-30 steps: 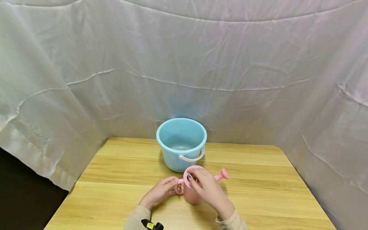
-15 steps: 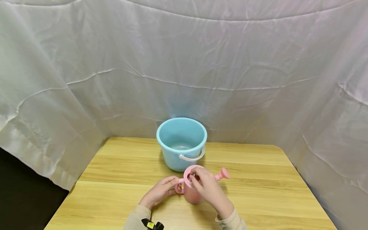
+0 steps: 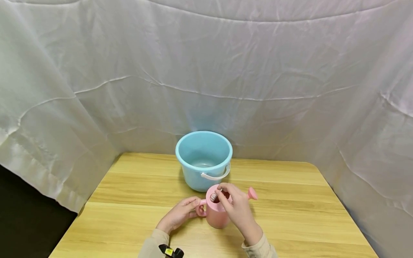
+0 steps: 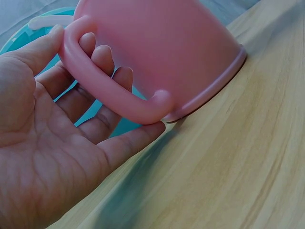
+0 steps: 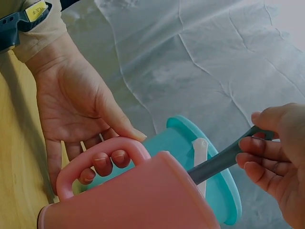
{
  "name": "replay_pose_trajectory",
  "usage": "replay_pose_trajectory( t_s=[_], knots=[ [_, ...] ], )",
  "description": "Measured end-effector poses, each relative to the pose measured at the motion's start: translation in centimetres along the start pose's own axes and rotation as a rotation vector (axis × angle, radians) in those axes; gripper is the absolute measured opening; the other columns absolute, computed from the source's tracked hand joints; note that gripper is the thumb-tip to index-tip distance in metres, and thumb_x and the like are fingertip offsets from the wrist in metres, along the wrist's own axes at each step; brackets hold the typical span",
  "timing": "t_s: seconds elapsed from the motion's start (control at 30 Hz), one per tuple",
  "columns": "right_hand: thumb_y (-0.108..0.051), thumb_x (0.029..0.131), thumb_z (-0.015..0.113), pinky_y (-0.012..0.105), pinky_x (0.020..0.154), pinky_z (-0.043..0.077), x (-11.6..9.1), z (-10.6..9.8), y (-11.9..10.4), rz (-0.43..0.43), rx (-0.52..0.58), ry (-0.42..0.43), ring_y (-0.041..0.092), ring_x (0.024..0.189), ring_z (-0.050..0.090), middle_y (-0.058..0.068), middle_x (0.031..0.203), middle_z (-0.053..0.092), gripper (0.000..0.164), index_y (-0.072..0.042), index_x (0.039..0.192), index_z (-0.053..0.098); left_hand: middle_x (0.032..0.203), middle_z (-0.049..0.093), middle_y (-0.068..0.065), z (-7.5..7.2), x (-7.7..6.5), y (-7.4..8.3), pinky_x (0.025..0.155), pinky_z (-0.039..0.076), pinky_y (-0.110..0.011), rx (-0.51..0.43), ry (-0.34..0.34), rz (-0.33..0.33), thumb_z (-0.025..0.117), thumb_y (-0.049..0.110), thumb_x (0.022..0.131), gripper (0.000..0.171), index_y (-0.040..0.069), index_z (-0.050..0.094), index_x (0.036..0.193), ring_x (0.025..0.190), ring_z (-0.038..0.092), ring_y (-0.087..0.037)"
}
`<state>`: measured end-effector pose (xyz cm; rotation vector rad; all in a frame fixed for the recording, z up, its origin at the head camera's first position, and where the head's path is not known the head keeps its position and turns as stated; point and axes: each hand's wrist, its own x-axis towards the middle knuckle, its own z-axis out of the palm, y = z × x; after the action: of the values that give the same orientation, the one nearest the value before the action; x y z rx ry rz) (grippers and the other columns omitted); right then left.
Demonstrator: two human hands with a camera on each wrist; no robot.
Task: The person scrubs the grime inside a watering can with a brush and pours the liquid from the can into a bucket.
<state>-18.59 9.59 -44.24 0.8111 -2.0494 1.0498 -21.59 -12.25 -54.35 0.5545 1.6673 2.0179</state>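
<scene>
On the table stands a pink watering can (image 3: 217, 216), upright, with its spout to the right. My left hand (image 3: 180, 214) holds the can's loop handle (image 4: 102, 86), thumb on top and several fingers through or behind it. My right hand (image 3: 238, 207) is over the can's top opening and pinches a slim brush. In the right wrist view, the brush's grey-green handle (image 5: 220, 161) runs from my fingers into the can. A pale ribbed part (image 3: 213, 196), apparently bristles, shows at the opening; the rest is hidden inside the can.
A light blue bucket (image 3: 190, 175) with a white handle (image 3: 216, 178) stands just behind the watering can. The wooden table (image 3: 135, 193) is bounded at the back and sides by a grey-white curtain (image 3: 226, 71).
My right hand has shifted slightly right and up over the opening, and the brush's pale ribbed part now shows there. My left hand and the watering can have hardly moved.
</scene>
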Motion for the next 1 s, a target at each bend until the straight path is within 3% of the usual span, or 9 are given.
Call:
replay_pose_trajectory(
  t_s=[0.27, 0.47, 0.57, 1.0],
  knots=[
    [0.001, 0.077, 0.076, 0.018, 0.059, 0.05, -0.06, -0.05, -0.06, 0.034, -0.026, -0.017, 0.006, 0.068, 0.056, -0.001, 0.075, 0.062, 0.02, -0.004, 0.094, 0.066, 0.097, 0.059, 0.0, 0.01, 0.0, -0.08, 0.097, 0.054, -0.037, -0.001, 0.004, -0.004, 0.041, 0.029, 0.105, 0.031, 0.012, 0.056, 0.084, 0.1, 0.065, -0.018],
    [0.0, 0.079, 0.075, 0.02, 0.062, 0.052, -0.21, 0.11, -0.07, 0.126, -0.037, -0.247, 0.008, 0.07, 0.058, -0.001, 0.08, 0.064, 0.028, -0.003, 0.105, 0.064, 0.095, 0.057, 0.0, 0.04, 0.04, -0.07, 0.097, 0.054, -0.036, -0.001, 0.0, 0.003, 0.04, 0.028, 0.106, 0.031, 0.012, 0.055, 0.084, 0.1, 0.063, -0.017],
    [0.002, 0.08, 0.073, 0.02, 0.064, 0.053, -0.24, 0.19, -0.09, 0.158, -0.056, -0.306, 0.009, 0.072, 0.059, 0.001, 0.085, 0.066, 0.027, -0.004, 0.105, 0.065, 0.095, 0.057, 0.0, 0.06, 0.07, -0.03, 0.097, 0.054, -0.037, 0.001, -0.006, 0.007, 0.04, 0.027, 0.106, 0.031, 0.011, 0.055, 0.084, 0.1, 0.063, -0.018],
    [-0.008, 0.08, 0.077, 0.02, 0.065, 0.047, -0.09, 0.23, -0.22, 0.229, -0.193, -0.269, 0.006, 0.074, 0.052, -0.007, 0.078, 0.062, 0.016, -0.013, 0.09, 0.066, 0.096, 0.058, -0.001, -0.03, 0.04, -0.01, 0.097, 0.054, -0.037, 0.002, -0.01, 0.011, 0.04, 0.029, 0.106, 0.032, 0.011, 0.055, 0.084, 0.1, 0.065, -0.019]
  ],
)
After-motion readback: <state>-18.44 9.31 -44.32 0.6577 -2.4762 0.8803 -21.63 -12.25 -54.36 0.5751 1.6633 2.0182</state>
